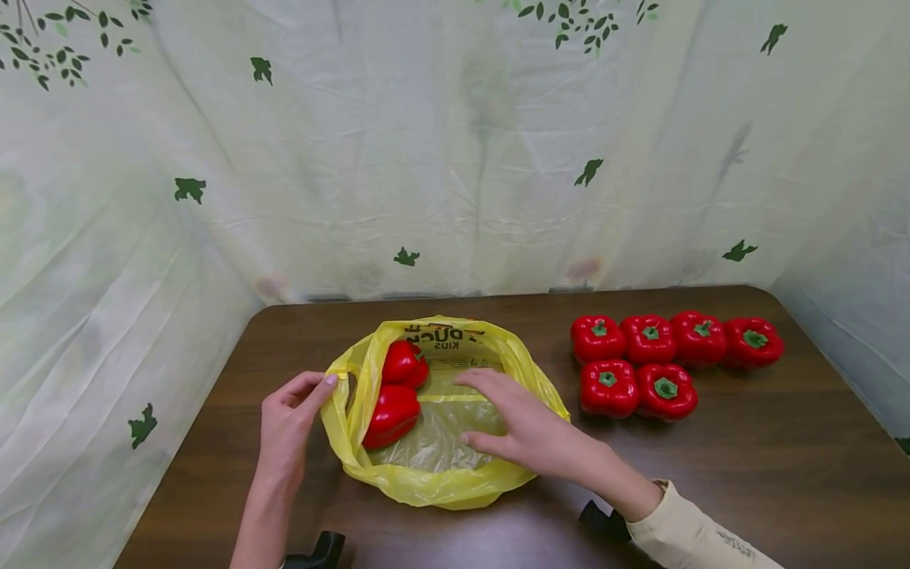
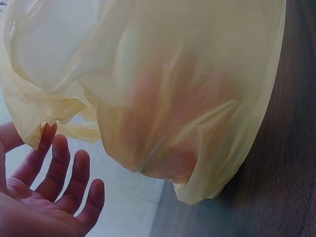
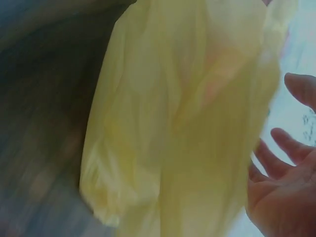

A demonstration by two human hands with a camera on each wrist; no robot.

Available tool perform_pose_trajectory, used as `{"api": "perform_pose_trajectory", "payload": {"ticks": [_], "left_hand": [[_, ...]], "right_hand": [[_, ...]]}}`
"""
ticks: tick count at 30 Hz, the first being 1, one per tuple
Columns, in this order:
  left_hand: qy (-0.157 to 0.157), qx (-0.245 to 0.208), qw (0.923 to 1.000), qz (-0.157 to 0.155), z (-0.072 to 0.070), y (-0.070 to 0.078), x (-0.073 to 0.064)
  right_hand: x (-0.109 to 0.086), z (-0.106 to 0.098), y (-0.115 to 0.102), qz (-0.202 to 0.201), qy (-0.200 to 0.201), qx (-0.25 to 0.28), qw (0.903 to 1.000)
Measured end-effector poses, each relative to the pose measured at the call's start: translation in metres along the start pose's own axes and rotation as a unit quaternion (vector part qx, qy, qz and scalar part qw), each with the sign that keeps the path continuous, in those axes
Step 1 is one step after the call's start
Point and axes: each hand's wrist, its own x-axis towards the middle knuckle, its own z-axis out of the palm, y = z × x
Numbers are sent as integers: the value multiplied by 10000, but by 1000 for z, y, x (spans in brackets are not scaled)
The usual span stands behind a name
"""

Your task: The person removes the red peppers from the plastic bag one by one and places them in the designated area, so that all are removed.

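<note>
Your left hand [image 1: 283, 427] pinches the yellow plastic bag [image 1: 455, 484] by its handle [image 2: 34, 113] on the surface [image 1: 782, 466]; your right hand [image 1: 522, 423], fingers spread and empty, hangs over its mouth. Two red bell peppers [image 1: 391, 415] crowd its left inner side; six more peppers [image 1: 647, 338] stand outside. Should your pinch slip, the lopsided load could tip it.

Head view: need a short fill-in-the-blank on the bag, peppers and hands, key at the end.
1. The bag is ____ in colour.
2. Inside it, ____ red peppers are visible.
3. On the table outside it sit ____ more peppers.
4. The left hand pinches the bag; the right hand holds ____.

Missing words: yellow; two; six; nothing.
</note>
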Motion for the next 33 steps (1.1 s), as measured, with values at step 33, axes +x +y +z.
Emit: {"api": "perform_pose_trajectory", "payload": {"ticks": [33], "left_hand": [[38, 72, 10000, 49, 0, 0, 0]], "right_hand": [[76, 61, -5, 404, -861, -77, 9954]]}}
